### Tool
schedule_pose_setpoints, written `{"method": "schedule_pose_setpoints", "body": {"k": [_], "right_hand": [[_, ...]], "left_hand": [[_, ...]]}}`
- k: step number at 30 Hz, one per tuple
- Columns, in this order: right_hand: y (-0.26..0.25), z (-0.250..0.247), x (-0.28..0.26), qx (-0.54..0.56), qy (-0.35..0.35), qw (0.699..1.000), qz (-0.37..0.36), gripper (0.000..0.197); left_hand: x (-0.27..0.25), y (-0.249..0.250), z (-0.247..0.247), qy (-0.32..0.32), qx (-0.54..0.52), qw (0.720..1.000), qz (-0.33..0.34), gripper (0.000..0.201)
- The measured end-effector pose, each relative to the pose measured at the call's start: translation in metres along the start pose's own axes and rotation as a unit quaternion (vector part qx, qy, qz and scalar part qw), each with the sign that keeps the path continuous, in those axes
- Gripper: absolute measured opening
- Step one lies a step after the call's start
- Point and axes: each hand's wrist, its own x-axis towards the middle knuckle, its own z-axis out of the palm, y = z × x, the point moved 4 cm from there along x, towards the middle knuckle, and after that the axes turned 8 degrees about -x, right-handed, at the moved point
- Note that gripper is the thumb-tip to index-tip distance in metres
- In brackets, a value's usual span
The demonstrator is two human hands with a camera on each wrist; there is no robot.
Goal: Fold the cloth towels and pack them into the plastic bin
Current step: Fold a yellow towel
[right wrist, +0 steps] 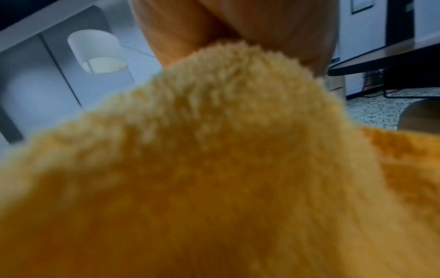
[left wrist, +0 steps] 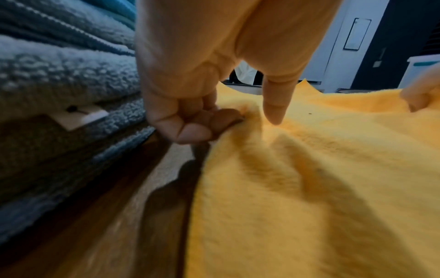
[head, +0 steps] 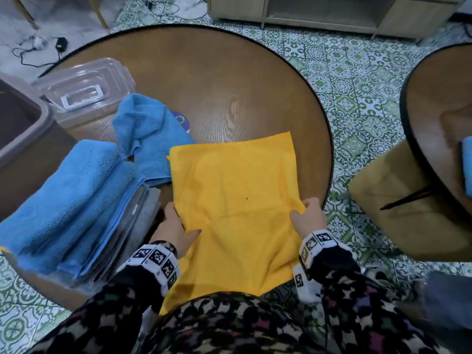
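Observation:
A yellow towel (head: 235,190) lies spread on the round wooden table (head: 229,80), its near end hanging off the table edge toward my lap. My left hand (head: 176,223) pinches its left edge, thumb on top and fingers curled under; the left wrist view shows that hand (left wrist: 190,120) bunching the yellow towel (left wrist: 309,178). My right hand (head: 307,213) grips the right edge; in the right wrist view the yellow towel (right wrist: 214,169) covers the fingers. A clear plastic bin (head: 84,90) sits at the table's far left.
A stack of folded blue towels (head: 69,198) rests at my left, over grey ones. A crumpled blue towel (head: 145,134) lies between the stack and the bin. A brown container (head: 18,129) stands at the far left. A second table (head: 439,118) is at right.

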Motion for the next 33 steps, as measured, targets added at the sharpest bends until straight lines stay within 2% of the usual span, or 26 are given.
{"method": "schedule_pose_setpoints", "body": {"k": [2, 3, 5, 7, 10, 11, 13, 14, 15, 17, 19, 21, 22, 24, 26, 27, 28, 29, 30, 33], "right_hand": [[0.0, -0.001, 0.002, 0.021, -0.034, 0.999, -0.008, 0.014], [-0.004, 0.0, 0.0, 0.051, -0.047, 0.997, -0.015, 0.015], [-0.012, 0.0, -0.003, 0.119, -0.048, 0.991, -0.035, 0.029], [-0.021, -0.004, -0.003, 0.14, -0.012, 0.988, -0.061, 0.033], [-0.037, -0.016, 0.004, 0.142, 0.029, 0.986, -0.082, 0.011], [-0.046, -0.025, 0.005, 0.162, 0.042, 0.982, -0.086, 0.009], [-0.065, -0.045, 0.008, 0.228, 0.072, 0.966, -0.101, 0.037], [-0.076, -0.057, 0.009, 0.271, 0.095, 0.951, -0.118, 0.043], [-0.087, -0.07, 0.009, 0.32, 0.12, 0.929, -0.142, 0.047], [-0.103, -0.096, 0.006, 0.423, 0.161, 0.874, -0.177, 0.05], [-0.106, -0.117, -0.001, 0.466, 0.212, 0.834, -0.205, 0.05], [-0.097, -0.122, -0.011, 0.448, 0.257, 0.828, -0.218, 0.047], [-0.089, -0.118, -0.017, 0.42, 0.271, 0.838, -0.219, 0.047], [-0.067, -0.097, -0.023, 0.352, 0.248, 0.879, -0.204, 0.049], [-0.04, -0.064, -0.021, 0.284, 0.139, 0.94, -0.125, 0.047], [-0.024, -0.046, -0.018, 0.243, 0.075, 0.964, -0.072, 0.045], [-0.008, -0.031, -0.016, 0.189, 0.032, 0.981, -0.026, 0.045], [0.006, -0.02, -0.014, 0.13, 0.012, 0.991, -0.002, 0.046], [0.016, -0.013, -0.012, 0.083, 0.002, 0.997, 0.006, 0.047], [0.027, -0.005, -0.002, 0.017, -0.004, 1.0, 0.003, 0.044]], "left_hand": [[0.002, -0.002, -0.001, -0.011, 0.009, 0.999, -0.037, 0.079], [0.003, -0.002, 0.0, -0.025, 0.026, 0.999, -0.038, 0.066], [0.003, 0.003, 0.003, -0.054, 0.037, 0.998, -0.004, 0.043], [0.004, 0.011, 0.001, -0.056, -0.052, 0.996, 0.038, 0.04], [0.014, 0.032, -0.019, 0.005, -0.208, 0.976, 0.057, 0.042], [0.02, 0.04, -0.028, 0.03, -0.244, 0.968, 0.056, 0.04], [0.027, 0.06, -0.052, 0.084, -0.32, 0.941, 0.074, 0.044], [0.027, 0.073, -0.067, 0.119, -0.343, 0.925, 0.109, 0.047], [0.024, 0.086, -0.083, 0.154, -0.356, 0.908, 0.157, 0.05], [0.009, 0.113, -0.117, 0.205, -0.388, 0.853, 0.283, 0.053], [-0.007, 0.131, -0.142, 0.208, -0.417, 0.796, 0.385, 0.057], [-0.015, 0.128, -0.143, 0.181, -0.424, 0.779, 0.425, 0.064], [-0.017, 0.121, -0.135, 0.166, -0.416, 0.791, 0.417, 0.07], [-0.005, 0.087, -0.103, 0.112, -0.365, 0.866, 0.323, 0.094], [0.004, 0.048, -0.061, -0.005, -0.281, 0.941, 0.186, 0.119], [0.005, 0.029, -0.041, -0.063, -0.211, 0.967, 0.131, 0.119], [0.002, 0.014, -0.025, -0.1, -0.124, 0.984, 0.082, 0.111], [-0.004, 0.001, -0.012, -0.12, -0.06, 0.99, 0.052, 0.102], [-0.008, -0.008, -0.006, -0.123, -0.042, 0.991, 0.035, 0.096], [-0.005, -0.021, -0.004, -0.088, -0.094, 0.992, -0.013, 0.083]]}}
